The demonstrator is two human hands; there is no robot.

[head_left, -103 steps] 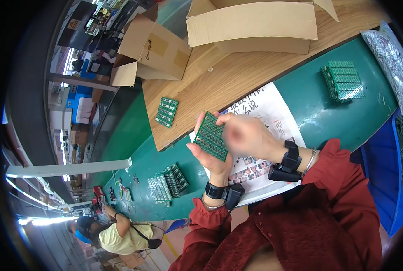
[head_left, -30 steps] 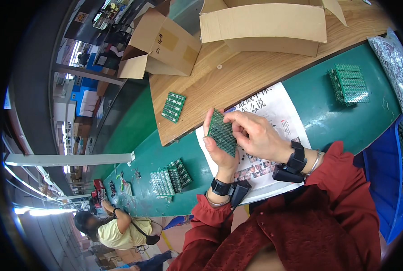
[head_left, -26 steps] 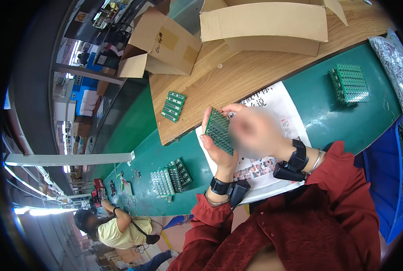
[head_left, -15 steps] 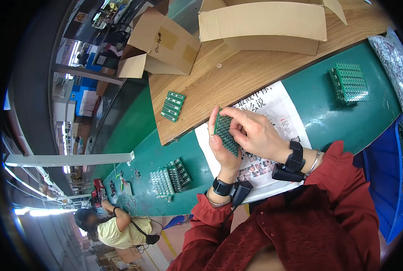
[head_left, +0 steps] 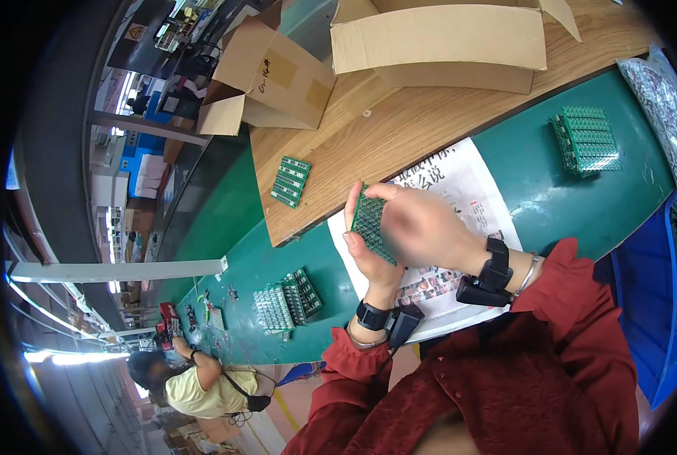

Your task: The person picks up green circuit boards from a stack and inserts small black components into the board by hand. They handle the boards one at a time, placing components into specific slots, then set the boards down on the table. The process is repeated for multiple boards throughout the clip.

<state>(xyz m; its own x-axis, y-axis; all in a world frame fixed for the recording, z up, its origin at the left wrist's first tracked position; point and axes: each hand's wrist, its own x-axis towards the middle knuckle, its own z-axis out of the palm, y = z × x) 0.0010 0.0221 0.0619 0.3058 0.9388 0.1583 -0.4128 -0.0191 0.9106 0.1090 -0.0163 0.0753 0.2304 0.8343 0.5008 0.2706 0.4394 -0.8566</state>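
A green circuit board panel (head_left: pixel 367 220) with rows of small parts is held tilted above a printed newspaper sheet (head_left: pixel 497 208). My left hand (head_left: pixel 376 274) grips it along its left and lower edge, fingers behind and thumb at the near side. My right hand (head_left: pixel 441 231) is at the board's right side, its index finger reaching across to the top edge. A blurred patch covers the other fingers of that hand, so their hold cannot be made out. Another green panel (head_left: pixel 290 182) lies on the wooden board, left of my hands.
Panel stacks (head_left: pixel 285 299) stand at left and another stack (head_left: pixel 587 140) at right on the green table (head_left: pixel 520 167). Two cardboard boxes (head_left: pixel 437 38) sit on the wooden surface (head_left: pixel 384 114). A plastic bag (head_left: pixel 661 114) and blue bin (head_left: pixel 649 296) are at right. A co-worker (head_left: pixel 209 387) works at far left.
My right hand has shifted slightly over the board, and its fingers, visible before, are now blurred. My left hand still holds the board in nearly the same place.
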